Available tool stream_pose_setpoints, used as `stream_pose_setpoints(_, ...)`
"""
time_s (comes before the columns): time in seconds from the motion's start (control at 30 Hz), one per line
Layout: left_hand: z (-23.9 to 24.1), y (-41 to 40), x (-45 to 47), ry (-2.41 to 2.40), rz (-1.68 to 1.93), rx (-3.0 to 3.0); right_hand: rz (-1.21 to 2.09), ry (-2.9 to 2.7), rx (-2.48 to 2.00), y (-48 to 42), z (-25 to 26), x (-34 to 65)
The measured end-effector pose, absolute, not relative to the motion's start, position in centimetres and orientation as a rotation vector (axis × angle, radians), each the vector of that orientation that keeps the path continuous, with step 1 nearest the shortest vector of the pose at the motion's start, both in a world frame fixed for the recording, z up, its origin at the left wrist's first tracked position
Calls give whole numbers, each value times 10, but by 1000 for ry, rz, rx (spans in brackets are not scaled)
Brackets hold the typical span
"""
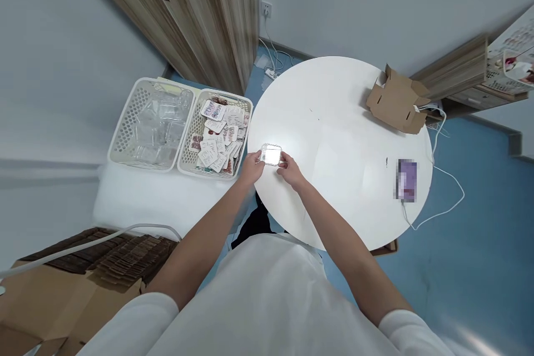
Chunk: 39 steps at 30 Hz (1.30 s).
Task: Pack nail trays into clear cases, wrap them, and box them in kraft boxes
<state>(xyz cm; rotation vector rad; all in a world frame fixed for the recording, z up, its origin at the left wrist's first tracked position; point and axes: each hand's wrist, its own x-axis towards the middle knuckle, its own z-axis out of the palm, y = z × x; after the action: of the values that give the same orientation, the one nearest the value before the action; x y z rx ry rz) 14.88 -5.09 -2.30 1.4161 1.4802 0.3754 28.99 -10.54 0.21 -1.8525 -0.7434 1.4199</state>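
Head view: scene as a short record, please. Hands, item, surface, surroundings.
Left hand: grips left edge of small case
Right hand: fingers on its right edge
Case face: washed out by glare
Surface: round white table
Table's right side: cardboard box, purple item (pixelated)
Left of table: basket of clear plastic containers; second basket of printed cards

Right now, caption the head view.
Left hand and right hand hold a clear plastic case at a round white table.
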Motion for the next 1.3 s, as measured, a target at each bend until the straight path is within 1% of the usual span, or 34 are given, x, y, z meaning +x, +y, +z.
stream_pose_setpoints(0.17,-9,-68,161,1436,429,1408,1420,-732,-1784,-125,9,308)
stream_pose_setpoints(0.3,4,-104,193,1293,458,1478,1352,-754,-1764,-172,21,351)
stream_pose_setpoints(0.47,10,-167,244,1077,297,1511,1329,-721,-1822,-253,34,415)
stream_pose_setpoints(0.67,-1,-227,277,1091,192,1465,1424,-711,-1817,-320,22,453)
stream_pose_setpoints(0.87,-8,-250,290,1168,205,1534,1461,-790,-1796,-338,-6,463)
stream_pose_setpoints(1.07,-5,-255,290,1200,161,1633,1409,-981,-1815,-336,-24,463)
stream_pose_setpoints(1.2,-6,-256,289,1160,146,1692,1349,-1161,-1878,-335,-26,460)
stream_pose_setpoints(1.3,-7,-259,286,1203,146,1754,1215,-1319,-2023,-344,-17,457)
